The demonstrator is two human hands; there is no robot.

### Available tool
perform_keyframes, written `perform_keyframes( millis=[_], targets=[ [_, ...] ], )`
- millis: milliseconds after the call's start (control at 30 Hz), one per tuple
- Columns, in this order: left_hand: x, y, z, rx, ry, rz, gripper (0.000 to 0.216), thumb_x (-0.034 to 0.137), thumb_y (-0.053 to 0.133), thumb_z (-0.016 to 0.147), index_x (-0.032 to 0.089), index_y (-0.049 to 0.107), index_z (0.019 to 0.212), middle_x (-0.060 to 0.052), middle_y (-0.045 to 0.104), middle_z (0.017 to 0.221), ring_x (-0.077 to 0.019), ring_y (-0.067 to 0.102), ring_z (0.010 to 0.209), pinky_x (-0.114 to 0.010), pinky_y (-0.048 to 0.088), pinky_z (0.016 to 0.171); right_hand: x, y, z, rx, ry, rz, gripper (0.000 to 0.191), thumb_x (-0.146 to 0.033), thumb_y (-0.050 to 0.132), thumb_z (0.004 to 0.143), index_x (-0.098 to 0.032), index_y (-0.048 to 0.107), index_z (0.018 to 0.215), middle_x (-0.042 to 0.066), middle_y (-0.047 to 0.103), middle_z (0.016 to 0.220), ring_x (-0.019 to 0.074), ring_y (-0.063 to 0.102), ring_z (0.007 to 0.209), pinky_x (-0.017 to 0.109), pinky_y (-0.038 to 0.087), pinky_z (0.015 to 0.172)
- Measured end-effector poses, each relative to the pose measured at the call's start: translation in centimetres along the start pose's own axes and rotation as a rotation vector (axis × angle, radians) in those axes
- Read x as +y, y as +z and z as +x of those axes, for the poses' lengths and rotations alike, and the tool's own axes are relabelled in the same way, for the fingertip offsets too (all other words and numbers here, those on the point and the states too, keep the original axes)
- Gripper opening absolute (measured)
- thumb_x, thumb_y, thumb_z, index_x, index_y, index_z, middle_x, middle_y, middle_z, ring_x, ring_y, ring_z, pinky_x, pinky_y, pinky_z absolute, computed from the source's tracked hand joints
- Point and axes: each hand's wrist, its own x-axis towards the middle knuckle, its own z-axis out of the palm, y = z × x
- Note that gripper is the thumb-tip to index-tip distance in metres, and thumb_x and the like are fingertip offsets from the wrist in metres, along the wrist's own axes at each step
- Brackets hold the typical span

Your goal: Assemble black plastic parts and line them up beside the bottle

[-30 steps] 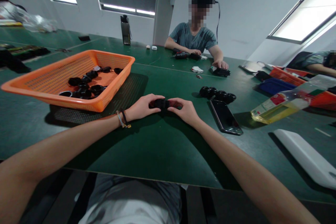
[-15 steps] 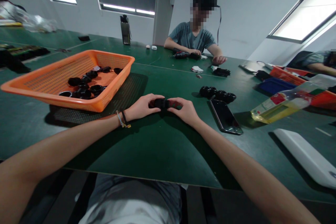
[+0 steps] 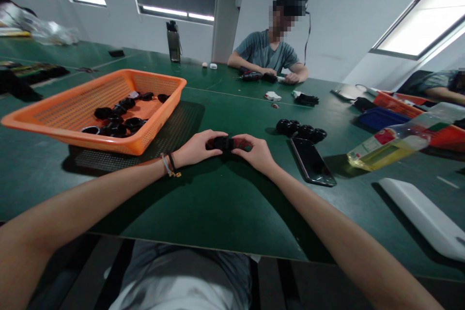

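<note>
Between my hands lies a small black part (image 3: 225, 143), low over the green table (image 3: 203, 203); its exact kind is too dark to make out. My left hand (image 3: 199, 147) has thumb and fingers closed around its left end. From the other side, my right hand (image 3: 254, 151) curls thumb and fingertips onto its right end. The fingers hide both ends. Left of my hands stands an orange basket (image 3: 160, 121) holding several black rounded parts (image 3: 115, 126). More black round parts (image 3: 301, 131) sit in a row to the right of my right hand.
A phone (image 3: 313, 162), a tilted bottle with yellow liquid (image 3: 390, 143) and a white box-like object (image 3: 421, 215) lie on the right. Across the table sits a person (image 3: 272, 53) beside a black power tool (image 3: 250, 76). Farther right are orange and blue trays (image 3: 381, 118).
My hands and the black part stay in place. Across the table, the person leans slightly right and has drawn one hand in toward the body.
</note>
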Motion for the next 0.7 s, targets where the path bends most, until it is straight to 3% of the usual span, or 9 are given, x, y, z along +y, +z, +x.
perform_keyframes(
  millis=[700],
  targets=[
    [0.08,0.09,0.03,0.008,-0.002,-0.015,0.044,0.024,0.062,0.074,0.018,0.053,0.117,-0.006,0.060,0.105,-0.0172,0.057,0.090,-0.029,0.047,0.078,0.62,0.22,0.13,0.002,0.022,0.030,0.025,-0.022,0.067,0.067,-0.019,0.067,0.092,0.002,0.070,0.078,0.0155,0.065,0.070,0.033,0.053,0.072]
  ],
)
